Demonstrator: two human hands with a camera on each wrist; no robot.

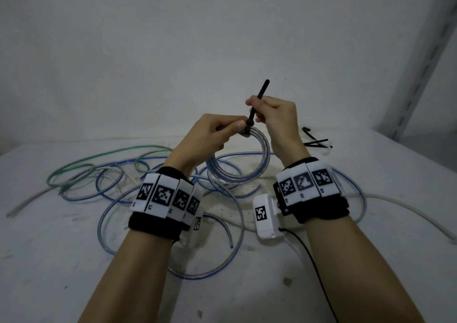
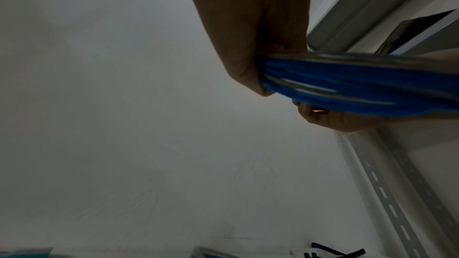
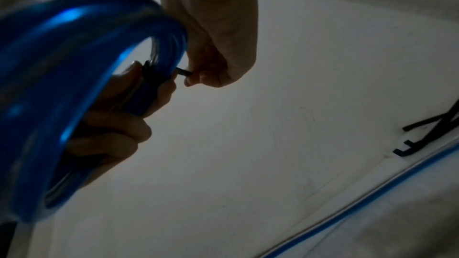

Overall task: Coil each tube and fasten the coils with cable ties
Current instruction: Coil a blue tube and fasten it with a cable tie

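White table strewn with loose tubes. Blue-striped coil held upright above them. Left hand grips coil's top; right hand pinches black cable tie looped there. Spare ties lie right.

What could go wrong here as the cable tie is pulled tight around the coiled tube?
1. The left hand pinches the blue-striped coil only at the top, so loops might spring apart.
2. The right hand grips the black cable tie partway along its tail and could slip.
3. Loose tubes lying below might snag the hanging coil.
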